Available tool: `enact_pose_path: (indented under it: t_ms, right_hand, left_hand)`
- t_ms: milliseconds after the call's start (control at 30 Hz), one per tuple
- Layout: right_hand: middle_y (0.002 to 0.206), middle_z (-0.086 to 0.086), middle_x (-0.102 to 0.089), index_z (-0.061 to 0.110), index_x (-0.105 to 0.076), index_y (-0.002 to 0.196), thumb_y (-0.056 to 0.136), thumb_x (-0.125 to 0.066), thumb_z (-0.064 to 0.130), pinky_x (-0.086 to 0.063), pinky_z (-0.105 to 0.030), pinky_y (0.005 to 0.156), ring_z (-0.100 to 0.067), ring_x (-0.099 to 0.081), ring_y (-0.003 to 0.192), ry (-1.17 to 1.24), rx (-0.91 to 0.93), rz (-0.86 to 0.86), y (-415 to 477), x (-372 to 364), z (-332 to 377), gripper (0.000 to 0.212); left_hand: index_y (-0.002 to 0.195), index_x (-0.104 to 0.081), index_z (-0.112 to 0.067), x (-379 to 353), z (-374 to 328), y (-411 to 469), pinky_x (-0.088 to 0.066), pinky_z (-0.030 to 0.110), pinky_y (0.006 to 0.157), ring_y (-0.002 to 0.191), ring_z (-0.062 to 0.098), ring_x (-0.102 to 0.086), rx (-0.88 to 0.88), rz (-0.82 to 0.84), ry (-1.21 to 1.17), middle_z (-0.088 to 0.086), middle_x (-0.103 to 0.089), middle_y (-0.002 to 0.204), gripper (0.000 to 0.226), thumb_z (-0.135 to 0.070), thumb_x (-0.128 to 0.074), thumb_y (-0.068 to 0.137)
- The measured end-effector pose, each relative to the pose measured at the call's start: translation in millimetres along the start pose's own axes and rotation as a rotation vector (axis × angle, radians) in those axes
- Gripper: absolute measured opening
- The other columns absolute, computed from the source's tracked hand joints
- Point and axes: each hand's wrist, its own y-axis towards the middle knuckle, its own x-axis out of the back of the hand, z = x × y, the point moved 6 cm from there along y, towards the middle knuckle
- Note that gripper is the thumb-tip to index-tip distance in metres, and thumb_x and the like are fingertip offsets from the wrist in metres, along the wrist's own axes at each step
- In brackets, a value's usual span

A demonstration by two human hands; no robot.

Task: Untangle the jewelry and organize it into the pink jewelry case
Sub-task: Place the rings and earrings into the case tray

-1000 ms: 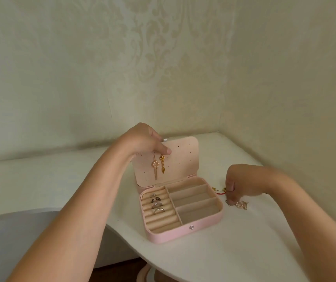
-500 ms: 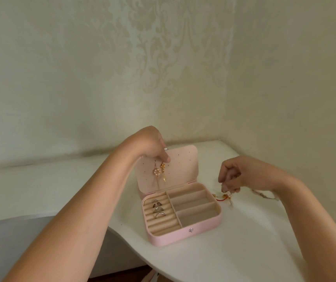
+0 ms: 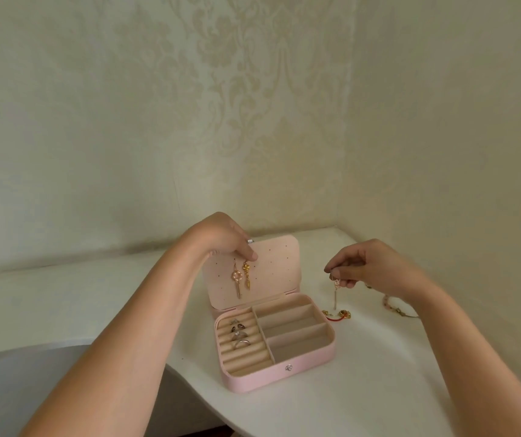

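While the pink jewelry case [image 3: 284,370] sits open near the table's [image 3: 316,405] curved front edge, both bare forearms reach in over it from below. The one view is the head camera looking down.

The left arm runs diagonally up from the lower left, wrist bent downward, and the left hand [image 3: 224,238] is hooked over the top edge of the raised lid [image 3: 278,266]. Its thumb lies flat on the lid's inner face and the other fingers curl away behind, so it clasps the lid. Just under the thumb two earrings hang on the perforated panel side by side: a pink flower earring [image 3: 237,277] with a long drop, and a gold earring [image 3: 246,274] to its right. The thumb tip sits at the top of the gold one; I cannot tell whether it touches it.

The right arm comes in from the lower right, and the right hand [image 3: 369,266] is held above the table to the right of the case, knuckles up, fingers bunched. Thumb and forefinger pinch a dangling earring [image 3: 336,291], which hangs straight down clear of the tabletop.

Four rings [image 3: 238,334] are tucked into the rolled slots in the case's left section. On the table just right of the case lies a red-and-gold piece [image 3: 338,315], directly below the hanging earring, and a beaded bracelet [image 3: 391,305] lies beneath the right wrist. Patterned wallpaper [image 3: 253,89] covers the corner behind.
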Motion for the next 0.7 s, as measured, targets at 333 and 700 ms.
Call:
enact_pose_path:
  t_ms: [333,700]
  right_hand:
    - [0.066,-0.004,-0.069,0.008,-0.071,0.080,0.085,-0.064,-0.006,-0.051,-0.016,0.060,-0.010,-0.062,0.057,0.250,0.118,-0.183,4,1,12,0.017]
    - [0.078,0.013,-0.068,0.022,-0.071,0.075,0.084,-0.068,0.005,-0.039,-0.014,0.057,0.000,-0.047,0.051,0.208,0.189,-0.308,16,-26,45,0.019]
  left_hand:
    - [0.096,-0.067,-0.016,-6,2,1,-0.041,0.024,0.084,0.095,0.021,-0.056,0.040,0.015,-0.022,0.002,-0.061,0.090,0.031,-0.009,-0.082,0.071]
    - [0.096,-0.062,-0.010,-1,-15,-4,-0.036,0.022,0.063,0.096,0.024,-0.056,-0.098,-0.032,0.411,0.008,-0.059,0.101,0.024,-0.027,-0.072,0.084]
